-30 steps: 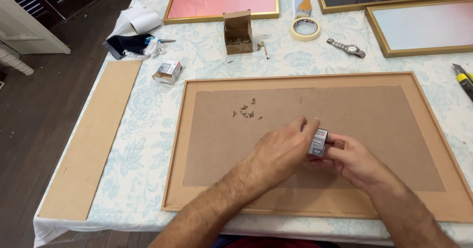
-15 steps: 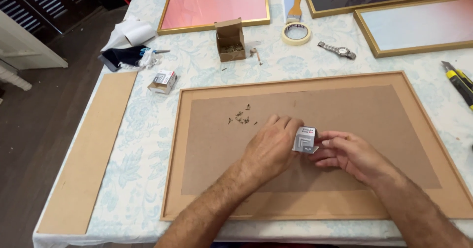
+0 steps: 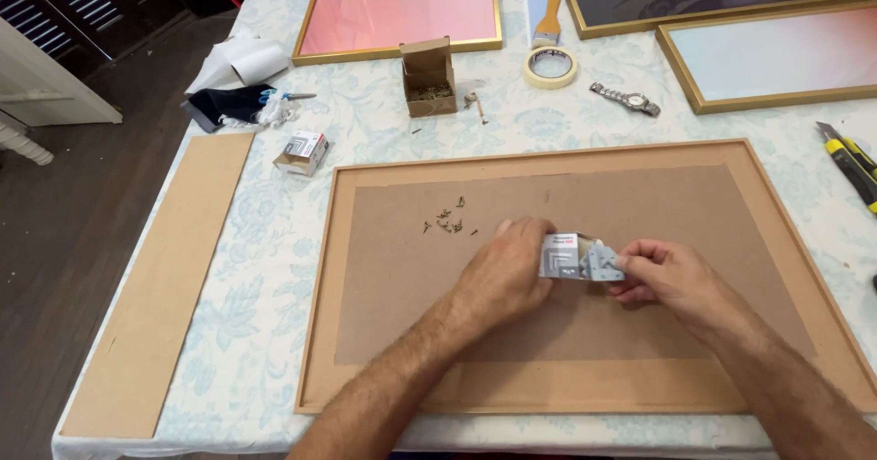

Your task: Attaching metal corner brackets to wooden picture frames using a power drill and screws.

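Observation:
My left hand (image 3: 502, 273) grips a small grey box of metal corner brackets (image 3: 561, 256) above the brown backing board of a wooden picture frame (image 3: 384, 163) lying face down. My right hand (image 3: 662, 275) pinches a silver corner bracket (image 3: 603, 263) at the open end of that box. The two hands meet at the box, over the middle of the backing board. A small scatter of screws (image 3: 445, 222) lies on the board just left of my left hand.
On the floral tablecloth: a second small box (image 3: 302, 149), an open cardboard box of hardware (image 3: 429, 78), tape roll (image 3: 550, 66), brush (image 3: 548, 20), wristwatch (image 3: 625, 98), yellow utility knife (image 3: 851, 160), other framed pictures (image 3: 402, 8) at the back, a long board (image 3: 155, 277) at left.
The view has shifted slightly, and my right hand has drawn a silver bracket partly out of the grey box, which my left hand still holds.

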